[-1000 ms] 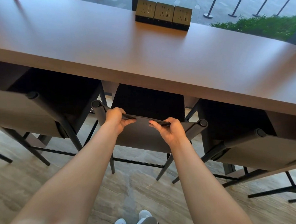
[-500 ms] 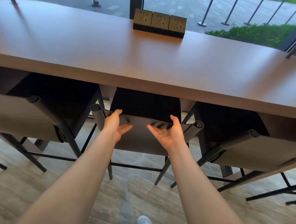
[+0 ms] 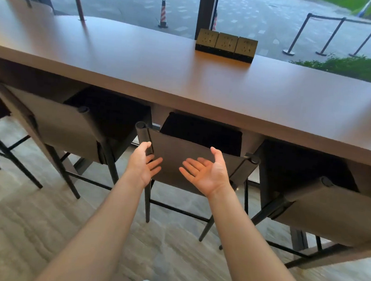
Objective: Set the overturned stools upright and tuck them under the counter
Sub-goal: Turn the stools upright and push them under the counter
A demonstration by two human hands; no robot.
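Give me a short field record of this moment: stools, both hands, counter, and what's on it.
middle stool: upright, seat under the counter
left stool: upright, tucked under
right stool: upright, tucked under
left hand: open, thumb by the middle stool's left post, contact unclear
right hand: open, palm up, holding nothing
on counter: socket block at the far edge
overturned stools: none in view
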